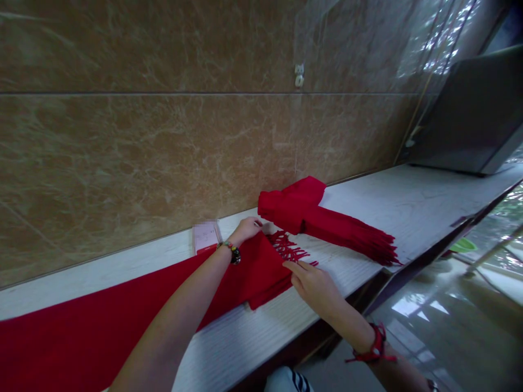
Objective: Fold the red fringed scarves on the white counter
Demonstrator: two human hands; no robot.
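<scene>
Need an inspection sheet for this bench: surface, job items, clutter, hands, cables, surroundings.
Surface: long white wood-grain tabletop, set against the wall.
Job items: long red fringed cloth laid lengthwise; folded red fringed cloth beyond its fringed end, fringe reaching the front edge.
Clutter: pale pink flat rectangular item near the wall; material unclear.
Hands: left hand at the long cloth's far edge, right hand at its near side; grips not fully visible.
Cables: nothing seen for certain.
Surroundings: brown marble-patterned wall; dark grey boxy object at far right; glossy floor.
</scene>
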